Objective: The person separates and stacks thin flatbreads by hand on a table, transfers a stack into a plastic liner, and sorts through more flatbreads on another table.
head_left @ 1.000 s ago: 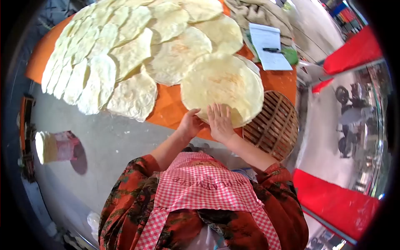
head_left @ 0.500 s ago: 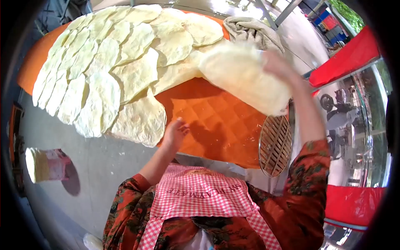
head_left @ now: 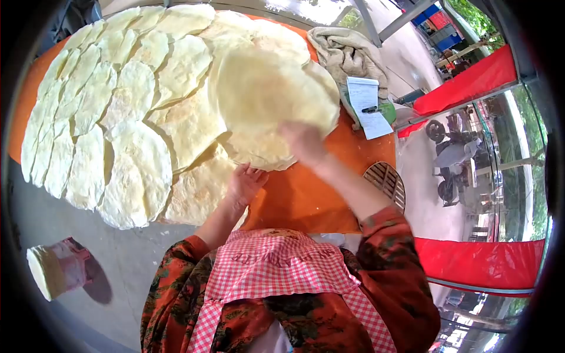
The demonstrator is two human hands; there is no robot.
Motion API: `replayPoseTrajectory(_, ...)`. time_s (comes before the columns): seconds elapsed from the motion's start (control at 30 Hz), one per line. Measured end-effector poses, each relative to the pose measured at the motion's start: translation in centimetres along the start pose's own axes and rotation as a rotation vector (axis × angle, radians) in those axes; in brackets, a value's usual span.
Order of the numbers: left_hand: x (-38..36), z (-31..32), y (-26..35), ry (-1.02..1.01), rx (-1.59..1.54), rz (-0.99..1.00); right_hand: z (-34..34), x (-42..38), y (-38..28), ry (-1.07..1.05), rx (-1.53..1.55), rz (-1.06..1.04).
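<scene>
A large, thin round flatbread [head_left: 268, 88], smeared by motion, lies over the near right part of the spread of other flatbreads [head_left: 132, 88]. My right hand [head_left: 301, 143] is blurred and reaches to the near side of the moving flatbread, gripping it there. My left hand [head_left: 246, 185] is at the near edge of the sheets, its fingers stretched out and fingertips right at a flatbread's rim. Overlapping pale flatbreads cover the far and left parts of the orange quilted table cover [head_left: 294, 203].
A grey towel [head_left: 347, 56] lies at the table's far right, with an open notebook [head_left: 364, 97] and pen beside it. An oval slatted rack [head_left: 385, 182] stands at the right edge. On the floor at left is a pink-and-cream bucket [head_left: 56, 267]. Red panels [head_left: 482, 259] border the right.
My right hand has swung the flatbread left from the right side over the other sheets. The notebook has come into sight. My left hand now meets the flatbreads' near edge.
</scene>
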State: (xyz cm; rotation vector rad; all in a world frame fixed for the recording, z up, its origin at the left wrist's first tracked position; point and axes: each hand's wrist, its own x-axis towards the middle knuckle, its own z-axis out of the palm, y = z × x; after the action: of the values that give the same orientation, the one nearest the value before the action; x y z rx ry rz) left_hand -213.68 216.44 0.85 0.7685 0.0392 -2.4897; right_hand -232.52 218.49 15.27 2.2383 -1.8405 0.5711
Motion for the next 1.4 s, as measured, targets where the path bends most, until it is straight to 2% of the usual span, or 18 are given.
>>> replayPoseTrajectory(0.07, 0.3, -1.1, 0.4, -0.115, -0.042, -0.057, 9.7, -6.4, 1.0, -0.264, 0.07, 0.121)
replayPoseTrajectory(0.1, 0.8, -2.0, 1.0, -0.196, -0.042, -0.097, 10.5, -7.7, -0.7, -0.252, -0.08, 0.008)
replayPoseTrajectory(0.13, 1.3, -2.4, 1.4, -0.281, -0.038, -0.138, 9.9, -7.8, -2.7, -0.263, -0.096, 0.071)
replayPoseTrajectory(0.27, 0.1, 0.5, 1.1, -0.248, 0.073, 0.036, 11.4, -5.7, -1.4, -0.01, -0.013, 0.237)
replayPoseTrajectory(0.37, -0.4, 2.7, 0.7, -0.185, 0.163, 0.048, 9.1, -2.1, 2.5, -0.453, 0.118, 0.419)
replayPoseTrajectory(0.5, 0.9, 2.1, -0.2, -0.048, -0.048, -0.092, -1.9, 0.3, 1.4, -0.207, 0.104, 0.118)
replayPoseTrajectory(0.6, 2.3, 3.3, -0.5, -0.179, 0.01, -0.132, -7.0, -4.8, -2.4, -0.184, -0.004, -0.038)
replayPoseTrajectory(0.8, -1.1, 11.0, 0.9, -0.23, 0.077, -0.243, -0.1, -18.7, -2.1, -0.488, 0.136, -0.102)
replayPoseTrajectory(0.93, 2.2, 7.1, 4.1, -0.349, 0.231, -0.175, 4.8, -18.7, -0.8, -0.828, 0.182, -0.17)
replayPoseTrajectory(0.97, 3.4, 5.7, 5.4, -0.39, 0.277, -0.143, 5.0, -17.7, 0.2, -0.842, 0.408, -0.156)
replayPoseTrajectory(1.03, 2.6, 3.9, 6.7, -0.2, 0.474, -0.088, 3.9, -10.8, 2.7, -0.827, 0.84, 0.074)
replayPoseTrajectory(1.07, 1.9, 2.6, 7.3, -0.104, 0.575, -0.058, 3.1, -5.1, 4.3, -0.798, 1.043, 0.294)
replayPoseTrajectory(1.1, 2.7, -0.9, 7.8, -0.141, 0.651, -0.088, 7.2, -2.7, 7.8, -0.507, 0.92, 0.388)
replayPoseTrajectory(1.13, 1.7, -0.6, 7.4, 0.085, 0.83, -0.023, 9.0, 1.0, 10.5, -0.182, 1.016, 0.572)
replayPoseTrajectory(1.17, 1.8, -0.3, 6.2, 0.148, 0.947, 0.061, 10.6, 4.4, 13.4, 0.023, 0.691, 0.628)
replayPoseTrajectory(1.23, 2.8, -2.6, 5.7, 0.249, 1.102, 0.138, 18.3, 9.3, 19.3, 0.14, 0.551, 0.908)
replayPoseTrajectory(1.33, 3.2, -2.4, 4.8, 0.287, 1.076, 0.261, 20.9, 13.7, 19.0, 0.115, 1.138, 1.434)
replayPoseTrajectory(1.4, 3.0, -1.9, 4.4, 0.378, 1.097, 0.283, 24.5, 15.7, 17.4, 0.282, 1.263, 1.311)
